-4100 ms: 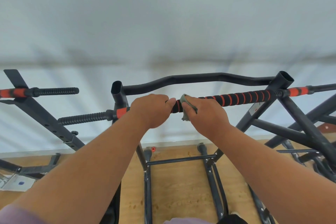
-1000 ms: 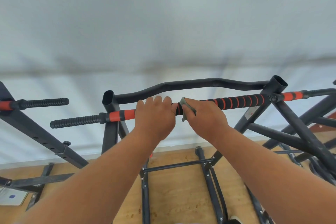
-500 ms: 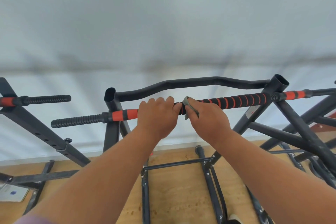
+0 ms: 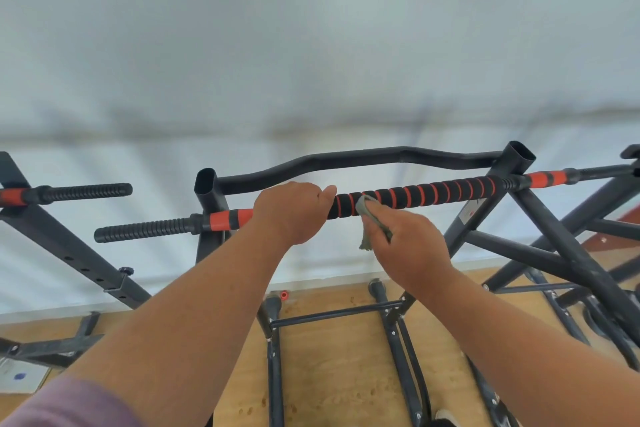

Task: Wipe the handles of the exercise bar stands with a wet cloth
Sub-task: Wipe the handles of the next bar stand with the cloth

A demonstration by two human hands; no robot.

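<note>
Left hand: curled over the handle from above; the grip is closed round the bar, knuckles up, thumb tip seen at the right edge of the fist, pointing along the foam.
Right hand: held just below and in front of the handle; the cloth is pinched between thumb and fingers, the grip closed on it; the fingers themselves are not wrapped round the bar.
Cloth: small, grey-green, crumpled; its upper end is pressed against the underside and front of the foam, just right of the left hand; its lower end hangs free below the thumb.
Handle: a long foam sleeve, black with orange rings, run slightly uphill to the right between two uprights; a short stretch of foam is left bare between the two hands.
Stand: black tube frame; open-topped uprights at both ends of the handle; a bent black bar is set behind and above it; a ribbed black stub sticks out to the left past an orange collar.
Other stands: one at the far left with a ribbed stub and orange band; crossed black tubes at the right.
Floor: pale wood, seen under the frame feet.
Backdrop: a plain pale wall.
</note>
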